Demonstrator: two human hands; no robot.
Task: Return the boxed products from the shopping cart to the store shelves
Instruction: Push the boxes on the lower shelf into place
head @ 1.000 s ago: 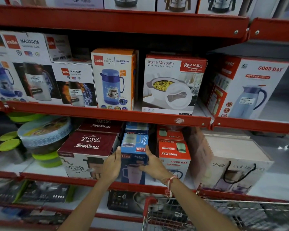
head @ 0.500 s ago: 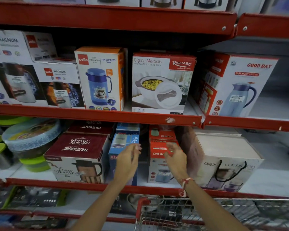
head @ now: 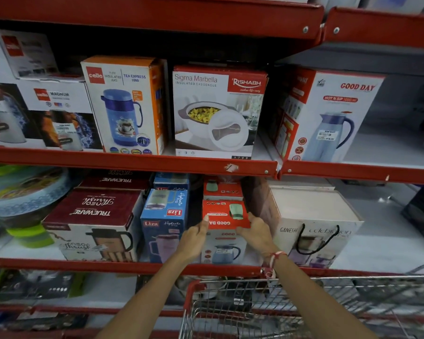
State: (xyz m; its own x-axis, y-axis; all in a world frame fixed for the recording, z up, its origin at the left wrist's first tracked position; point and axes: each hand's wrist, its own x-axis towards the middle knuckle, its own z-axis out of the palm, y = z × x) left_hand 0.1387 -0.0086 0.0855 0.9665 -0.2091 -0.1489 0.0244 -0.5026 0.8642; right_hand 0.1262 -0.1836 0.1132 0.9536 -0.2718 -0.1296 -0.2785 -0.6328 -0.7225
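A small red and white Good Day jug box (head: 224, 215) stands on the lower shelf (head: 103, 264), between a blue Liza box (head: 164, 217) and a white Ganesh box (head: 313, 216). My left hand (head: 194, 237) presses its left front corner, thumb on the red top edge. My right hand (head: 255, 232) wraps its right side. A second Good Day box (head: 222, 189) sits behind it. The red-rimmed wire shopping cart (head: 191, 294) is below my arms, its contents dark and unclear.
The shelf above (head: 132, 163) holds a Cello Tea Express box (head: 125, 104), a Rishabh casserole box (head: 218, 111) and a large Good Day box (head: 328, 113). A maroon Trueware box (head: 93, 216) and stacked plastic containers (head: 27, 196) sit at lower left.
Both hands let go of the blue Liza box, which stays on the shelf, and moved right onto the red Good Day box. My view shifted right and closer.
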